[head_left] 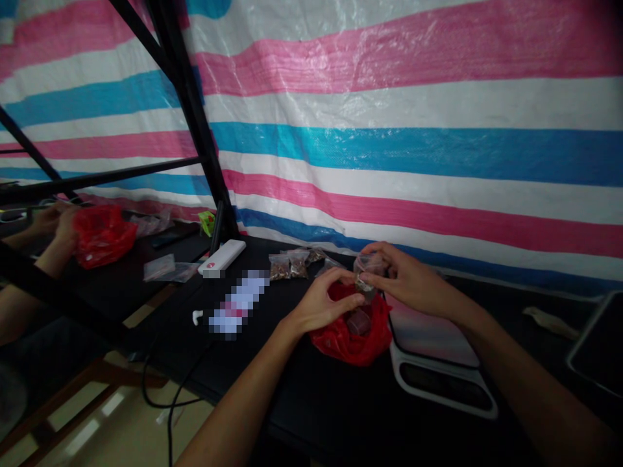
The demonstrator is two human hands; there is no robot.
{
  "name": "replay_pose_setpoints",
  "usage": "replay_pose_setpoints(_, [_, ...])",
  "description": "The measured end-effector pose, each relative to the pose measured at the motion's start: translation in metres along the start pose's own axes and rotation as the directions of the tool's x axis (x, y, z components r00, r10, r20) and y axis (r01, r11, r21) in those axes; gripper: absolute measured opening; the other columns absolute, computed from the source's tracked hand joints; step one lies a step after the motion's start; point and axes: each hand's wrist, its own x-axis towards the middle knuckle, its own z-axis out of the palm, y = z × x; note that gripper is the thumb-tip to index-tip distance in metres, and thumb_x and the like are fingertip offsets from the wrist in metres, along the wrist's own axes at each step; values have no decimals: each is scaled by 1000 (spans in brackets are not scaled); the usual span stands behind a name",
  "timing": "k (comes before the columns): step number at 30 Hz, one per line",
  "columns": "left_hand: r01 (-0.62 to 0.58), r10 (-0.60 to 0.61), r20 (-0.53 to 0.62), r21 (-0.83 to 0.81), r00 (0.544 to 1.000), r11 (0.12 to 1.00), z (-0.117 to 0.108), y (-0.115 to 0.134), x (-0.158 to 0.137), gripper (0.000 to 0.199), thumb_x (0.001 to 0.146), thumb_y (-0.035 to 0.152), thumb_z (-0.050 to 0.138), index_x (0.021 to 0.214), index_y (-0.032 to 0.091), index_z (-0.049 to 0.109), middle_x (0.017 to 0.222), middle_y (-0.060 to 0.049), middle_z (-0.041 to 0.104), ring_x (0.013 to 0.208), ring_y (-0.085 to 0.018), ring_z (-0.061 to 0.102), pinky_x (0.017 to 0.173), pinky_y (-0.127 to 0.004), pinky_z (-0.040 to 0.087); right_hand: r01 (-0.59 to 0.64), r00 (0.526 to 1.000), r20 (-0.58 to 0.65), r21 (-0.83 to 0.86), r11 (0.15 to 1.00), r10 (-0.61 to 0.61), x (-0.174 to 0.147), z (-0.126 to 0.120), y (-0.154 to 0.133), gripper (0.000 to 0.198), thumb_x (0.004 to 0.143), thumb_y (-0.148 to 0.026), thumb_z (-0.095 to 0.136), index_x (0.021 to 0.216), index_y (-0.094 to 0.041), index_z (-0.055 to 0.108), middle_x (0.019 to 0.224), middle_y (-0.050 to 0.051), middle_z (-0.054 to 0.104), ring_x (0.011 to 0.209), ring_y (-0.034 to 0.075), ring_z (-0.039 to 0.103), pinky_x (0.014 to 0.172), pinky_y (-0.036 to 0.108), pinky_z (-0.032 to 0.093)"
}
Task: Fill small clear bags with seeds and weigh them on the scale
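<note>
Over a red plastic bag (pixel 372 349), my two hands meet at a small clear zip bag (pixel 366 293) with brownish bits at its bottom. My right hand (pixel 406 277) pinches it from the right side. From the left, my left hand (pixel 325 303) has its thumb and fingers closed on the same bag's edge. Inside the open red bag lies a dark reddish packet (pixel 359 322). Just right of it is a flat digital scale (pixel 445 388), partly under my right forearm. Several filled zip bags (pixel 298 264) stand behind my left hand.
A blurred-out phone (pixel 238 305), a white power bank (pixel 222 257) and a white earbud (pixel 197 317) lie to the left. Black cables (pixel 170 402) hang off the table edge. Beyond a black metal frame (pixel 195 123), a co-worker's hands (pixel 61 224) are at another red bag (pixel 104 235).
</note>
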Motion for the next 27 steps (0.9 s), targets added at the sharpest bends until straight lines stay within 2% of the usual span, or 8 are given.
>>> replay_pose_setpoints(4, [75, -82, -51, -132, 995, 988, 5, -11, 2, 37, 87, 48, 75, 104, 16, 70, 101, -8, 73, 96, -23, 66, 92, -35, 52, 29, 1000, -13, 123, 992, -27, 8, 28, 9, 48, 87, -50, 73, 124, -25, 56, 100, 4, 69, 85, 21, 67, 73, 35, 54])
replay_pose_setpoints(6, [104, -124, -78, -215, 989, 971, 6, -17, 3, 36, 89, 47, 72, 107, 16, 71, 102, -8, 74, 95, -24, 67, 92, -37, 54, 13, 1000, 7, 185, 983, -15, 9, 30, 11, 48, 88, -52, 71, 124, -24, 57, 100, 4, 70, 82, 20, 66, 72, 34, 54])
replay_pose_setpoints(9, [97, -127, -93, -275, 988, 957, 3, -22, 4, 33, 93, 41, 65, 116, 18, 72, 113, -8, 75, 106, -27, 67, 100, -40, 52, -3, 1000, 6, 201, 980, 2, 11, 26, 8, 40, 87, -53, 70, 110, -21, 64, 97, 5, 72, 80, 19, 65, 74, 35, 53])
replay_pose_setpoints(13, [107, -125, -93, -182, 988, 978, -2, -19, 3, 29, 94, 33, 56, 112, 19, 75, 113, -6, 76, 110, -28, 66, 102, -41, 50, -39, 999, 14, 192, 981, 37, 10, 19, 3, 38, 83, -55, 73, 97, -20, 71, 86, 3, 73, 78, 20, 66, 73, 35, 53])
replay_pose_setpoints(17, [105, -116, -108, -98, 987, 990, -5, -13, 2, 31, 97, 28, 48, 107, 18, 75, 111, -6, 76, 108, -27, 66, 103, -40, 49, -51, 998, 31, 226, 973, 46, 9, 17, 3, 36, 83, -54, 73, 96, -20, 73, 94, 5, 77, 86, 22, 70, 79, 36, 54])
replay_pose_setpoints(21, [46, -52, -95, -67, 994, 997, -4, -8, -1, 34, 100, 37, 51, 125, 21, 66, 123, -6, 71, 115, -25, 65, 105, -36, 49, -65, 998, 20, 152, 986, 63, 9, 16, 8, 32, 87, -52, 67, 91, -21, 74, 87, 5, 77, 81, 23, 71, 74, 36, 54])
replay_pose_setpoints(23, [43, -49, -122, -49, 991, 998, -1, -9, -1, 35, 98, 44, 58, 122, 20, 67, 118, -7, 72, 109, -24, 66, 99, -34, 50, -42, 999, 9, 94, 995, 41, 9, 18, 11, 30, 89, -50, 65, 88, -21, 73, 84, 5, 77, 78, 23, 70, 72, 36, 54])
replay_pose_setpoints(27, [118, -129, -193, -67, 973, 991, 6, -20, 2, 34, 95, 50, 62, 97, 17, 72, 91, -4, 72, 84, -19, 65, 80, -29, 51, 18, 999, 26, 11, 1000, -19, 11, 20, 16, 30, 92, -48, 62, 87, -22, 74, 80, 4, 76, 76, 22, 69, 70, 35, 52])
